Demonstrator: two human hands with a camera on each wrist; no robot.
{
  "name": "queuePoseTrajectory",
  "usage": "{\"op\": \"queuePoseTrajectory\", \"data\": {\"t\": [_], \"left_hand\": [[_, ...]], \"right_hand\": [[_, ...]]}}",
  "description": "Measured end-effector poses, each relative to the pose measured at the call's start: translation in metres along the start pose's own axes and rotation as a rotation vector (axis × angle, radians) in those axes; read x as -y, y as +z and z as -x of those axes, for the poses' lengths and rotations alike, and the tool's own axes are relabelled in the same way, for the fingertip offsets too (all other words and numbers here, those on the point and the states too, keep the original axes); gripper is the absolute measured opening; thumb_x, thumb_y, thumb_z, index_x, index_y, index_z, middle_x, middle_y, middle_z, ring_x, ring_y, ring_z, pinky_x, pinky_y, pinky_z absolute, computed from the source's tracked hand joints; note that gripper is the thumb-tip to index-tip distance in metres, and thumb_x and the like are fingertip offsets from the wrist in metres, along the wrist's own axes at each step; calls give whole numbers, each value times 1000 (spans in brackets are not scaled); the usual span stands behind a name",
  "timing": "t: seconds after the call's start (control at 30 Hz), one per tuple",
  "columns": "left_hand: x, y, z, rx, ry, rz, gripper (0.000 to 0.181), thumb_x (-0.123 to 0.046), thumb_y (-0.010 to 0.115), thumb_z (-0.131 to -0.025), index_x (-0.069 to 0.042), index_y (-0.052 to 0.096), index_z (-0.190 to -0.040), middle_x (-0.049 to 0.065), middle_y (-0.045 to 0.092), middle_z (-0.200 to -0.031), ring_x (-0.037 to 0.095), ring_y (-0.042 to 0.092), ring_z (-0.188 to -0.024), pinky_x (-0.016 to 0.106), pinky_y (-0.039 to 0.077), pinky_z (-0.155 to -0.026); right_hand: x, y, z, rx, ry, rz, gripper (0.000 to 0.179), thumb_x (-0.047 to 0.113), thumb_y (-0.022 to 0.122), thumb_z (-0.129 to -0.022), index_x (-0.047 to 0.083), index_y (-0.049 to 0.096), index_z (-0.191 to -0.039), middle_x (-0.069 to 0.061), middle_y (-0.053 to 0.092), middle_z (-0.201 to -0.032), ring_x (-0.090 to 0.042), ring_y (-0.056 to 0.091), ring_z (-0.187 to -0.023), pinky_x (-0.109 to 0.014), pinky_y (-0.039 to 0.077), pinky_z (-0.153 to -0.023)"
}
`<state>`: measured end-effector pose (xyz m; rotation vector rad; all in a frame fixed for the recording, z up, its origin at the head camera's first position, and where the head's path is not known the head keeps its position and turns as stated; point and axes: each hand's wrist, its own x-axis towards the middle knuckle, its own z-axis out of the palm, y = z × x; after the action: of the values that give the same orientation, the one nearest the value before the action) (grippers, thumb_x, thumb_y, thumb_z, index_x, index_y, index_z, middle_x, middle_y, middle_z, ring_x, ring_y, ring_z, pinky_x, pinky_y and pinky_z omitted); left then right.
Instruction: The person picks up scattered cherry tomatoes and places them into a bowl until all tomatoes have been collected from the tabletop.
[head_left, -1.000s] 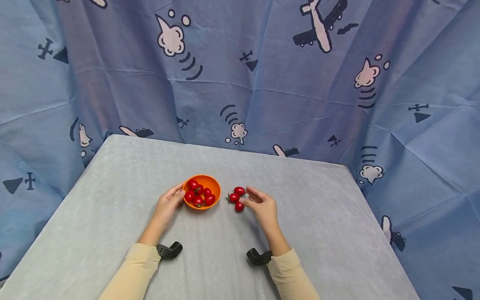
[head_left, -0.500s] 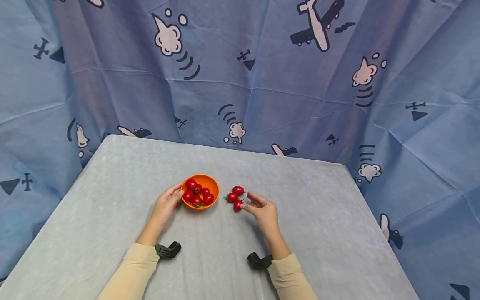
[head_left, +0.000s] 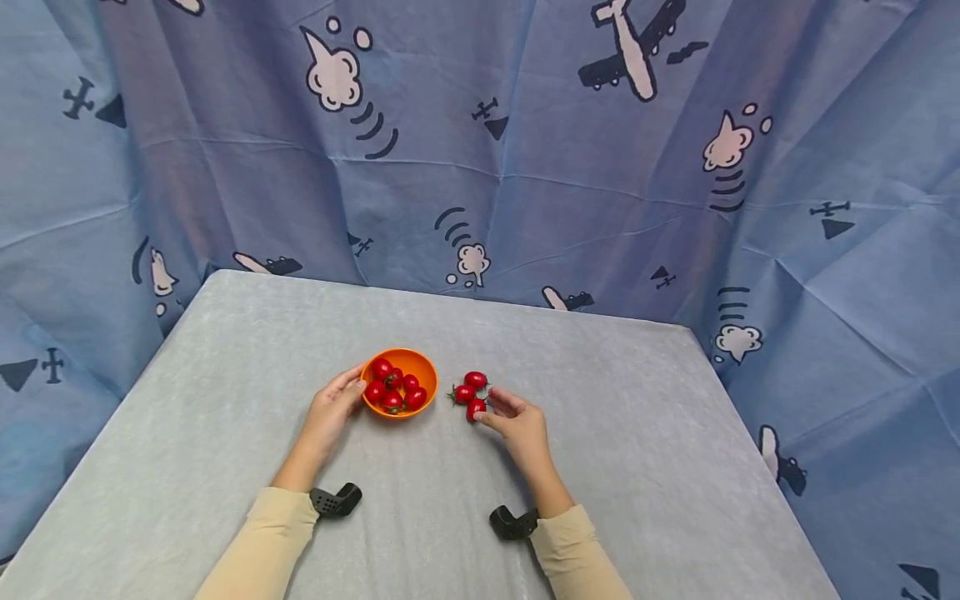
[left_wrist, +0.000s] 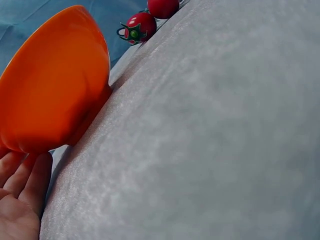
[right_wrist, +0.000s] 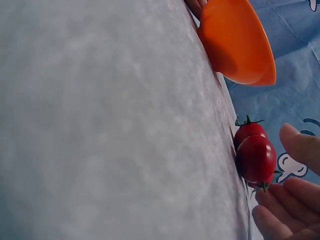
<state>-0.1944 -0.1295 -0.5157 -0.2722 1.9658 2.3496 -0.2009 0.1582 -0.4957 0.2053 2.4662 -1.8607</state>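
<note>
My left hand (head_left: 330,410) holds the orange bowl (head_left: 414,364) by its left side, thumb over the rim and fingers along the outer wall. Several red cherry tomatoes (head_left: 393,402) lie inside the bowl. To its right, three more with green stems sit close together on the table. My right hand (head_left: 523,427) reaches around the nearest cherry tomato (head_left: 476,409), its thumb and fingers spread apart. In the right wrist view, a gap shows between the thumb and that cherry tomato (right_wrist: 256,159), with the fingertips close below it. The other two (head_left: 464,394) are partly hidden there.
A pale grey cloth covers the table (head_left: 600,392). Behind it hangs a blue curtain (head_left: 420,83) printed with airplanes and clouds. Each wrist wears a black camera mount (head_left: 337,500).
My right hand has moved slightly left and closer around the nearest cherry tomato, after drawing back a little. My left hand and the bowl have stayed in place; the head view has shifted slightly.
</note>
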Motion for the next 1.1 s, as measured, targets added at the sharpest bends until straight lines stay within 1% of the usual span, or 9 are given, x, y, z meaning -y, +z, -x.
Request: {"op": "queuePoseTrajectory", "data": {"t": [0.2,0.43,0.5,0.6,0.63,0.7,0.8,0.93,1.1], "left_hand": [[-3,1,1,-3,-1,3,46,-12,49,-103,-1,44,-148,21,45,-151,-13,57,-101,8,48,-91],[-3,0,1,4,-4,3,46,-13,47,-104,0,44,-148,22,44,-152,-14,56,-103,7,46,-91],[-2,0,1,6,10,9,47,-14,49,-104,1,44,-148,22,45,-151,-13,57,-102,7,47,-91],[0,0,2,19,56,12,50,-18,51,-102,3,44,-147,21,47,-150,-14,57,-102,7,48,-89],[2,-1,2,26,87,32,50,-19,53,-101,4,45,-146,20,51,-147,-13,58,-103,8,48,-88],[3,-2,2,33,105,34,52,-21,54,-101,4,45,-145,19,52,-146,-13,59,-103,8,49,-88],[4,-1,0,26,72,37,49,-18,53,-102,2,46,-146,19,51,-148,-13,58,-103,7,48,-89],[1,0,-2,9,5,17,46,-12,48,-103,0,43,-148,21,44,-152,-14,57,-103,7,47,-91],[1,0,-1,5,9,17,46,-11,47,-104,2,43,-148,22,44,-151,-14,57,-103,8,47,-91]], "right_hand": [[0,2,-1,-6,-4,13,52,8,84,-77,-3,66,-126,-19,67,-128,-32,63,-122,-31,56,-95],[1,4,-3,23,1,-4,56,5,84,-77,-4,64,-128,-20,65,-131,-32,61,-124,-33,54,-98],[0,5,-3,31,0,-9,56,4,84,-77,-5,63,-129,-21,64,-132,-33,60,-125,-34,53,-99],[0,6,-4,33,-5,-12,57,3,83,-76,-6,63,-128,-22,64,-132,-34,60,-126,-35,52,-101],[0,6,-4,33,-4,-13,57,2,83,-76,-6,63,-128,-22,64,-132,-35,60,-126,-35,52,-101],[0,7,-3,32,-5,-11,56,2,83,-76,-6,63,-128,-22,64,-132,-35,59,-126,-36,51,-102],[1,8,-3,31,-7,-5,56,1,83,-76,-6,63,-128,-22,64,-132,-35,59,-126,-37,51,-103],[1,9,-3,24,-16,17,55,-1,83,-75,-6,65,-126,-22,65,-131,-35,60,-125,-39,50,-103],[1,12,-3,27,-18,12,54,-5,81,-74,-8,64,-125,-24,64,-130,-37,60,-124,-40,51,-103]]}}
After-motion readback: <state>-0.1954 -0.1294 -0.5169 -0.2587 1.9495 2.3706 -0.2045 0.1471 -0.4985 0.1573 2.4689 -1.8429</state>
